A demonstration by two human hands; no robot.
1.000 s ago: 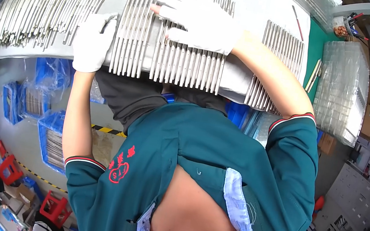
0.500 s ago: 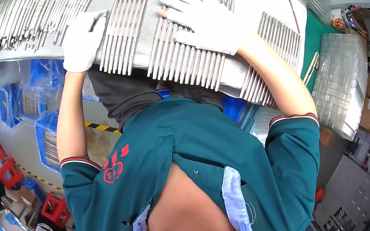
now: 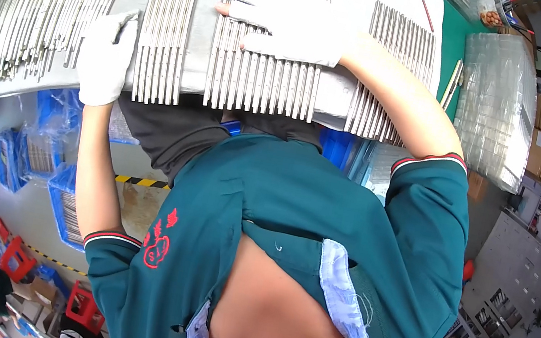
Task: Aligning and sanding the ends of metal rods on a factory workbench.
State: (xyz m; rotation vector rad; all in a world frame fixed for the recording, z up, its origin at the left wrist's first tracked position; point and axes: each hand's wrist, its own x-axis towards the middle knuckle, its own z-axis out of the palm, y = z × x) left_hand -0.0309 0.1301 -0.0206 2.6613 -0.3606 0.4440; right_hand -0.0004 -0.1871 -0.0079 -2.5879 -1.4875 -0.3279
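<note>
Slim metal rods lie side by side in separate groups on a pale cloth-covered table. My right hand, in a white glove with a couple of bare fingertips, rests flat across the middle group of rods, fingers spread. My left hand, also white-gloved, sits at the left side of a narrower rod group. Its thumb stands apart from the other fingers, which are washed out by glare, and no rod shows in it. Under my right forearm lies another rod group, partly covered.
A large, looser spread of rods covers the table's left end. At right stand stacked clear plastic trays; a thin red stick lies at the far right. Blue crates with rods stand on the floor at left. Behind them is a red stool.
The whole view has shifted, so table, rods and hands appear slightly further left and up. Both hands keep about the same places against the rods.
</note>
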